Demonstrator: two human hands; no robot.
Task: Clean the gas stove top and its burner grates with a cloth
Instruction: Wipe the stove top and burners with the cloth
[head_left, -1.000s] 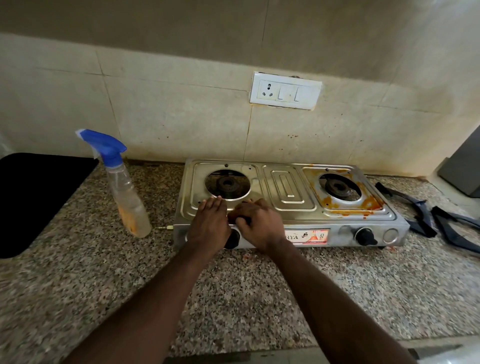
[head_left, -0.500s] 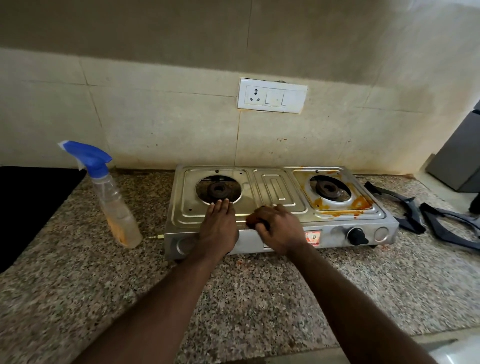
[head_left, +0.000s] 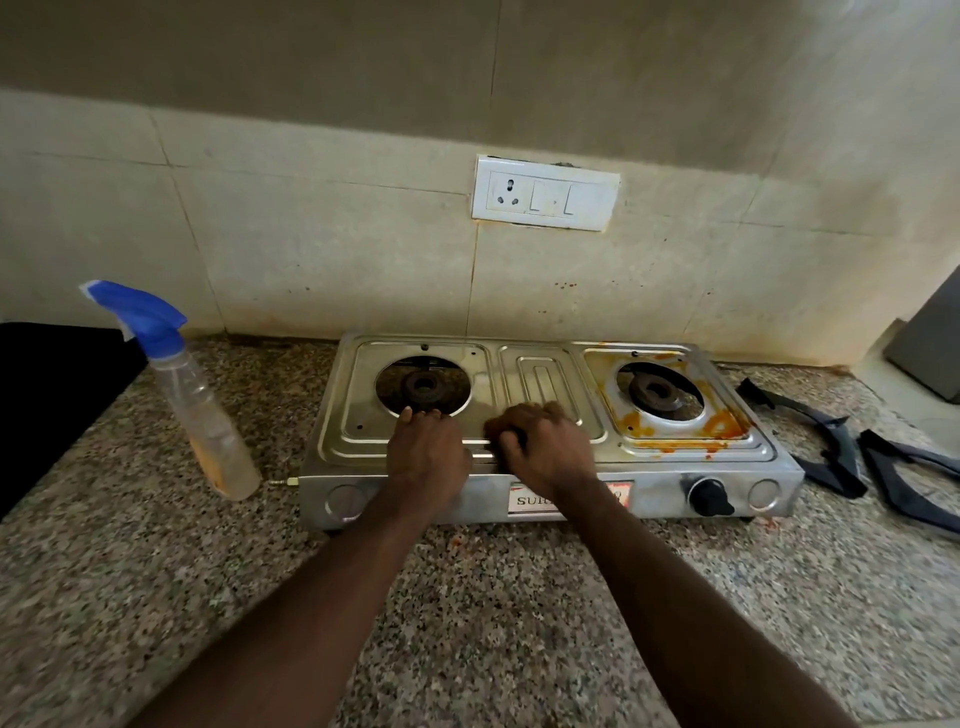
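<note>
Your right hand (head_left: 545, 447) closes its grip on what seems a dark cloth (head_left: 511, 434) at the middle of the stove (head_left: 540, 374). Your left hand (head_left: 426, 452) lies flat beside it. The orange stains (head_left: 722, 426) lie rightward, nearer your right hand.

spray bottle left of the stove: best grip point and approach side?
Grip the narrow neck just under the blue trigger head of the spray bottle, where the clear body tapers. It stands upright on the counter with the nozzle pointing left, away from the stove, so come from the right, the stove side, likely with the left hand, which lies flat nearest it.
</note>
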